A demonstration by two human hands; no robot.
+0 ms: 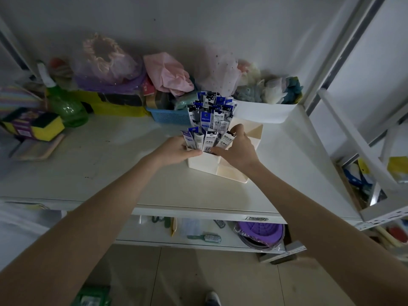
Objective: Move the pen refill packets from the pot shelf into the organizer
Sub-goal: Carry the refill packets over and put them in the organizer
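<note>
- I see both hands at the cream organizer (223, 171) on the white desk (114, 164); pen refill packets (208, 140) stand upright in its front-left compartment, more (212, 111) packed in the compartment behind
- My left hand (176, 151) has its grip pressed around the front bunch from the left, thumb on the organizer's rim
- My right hand (239, 149) pinches the rightmost packet, thumb and fingers meeting at its top edge
- A blue basket (170, 117) sits just behind; a green bottle (66, 107) well to the left
</note>
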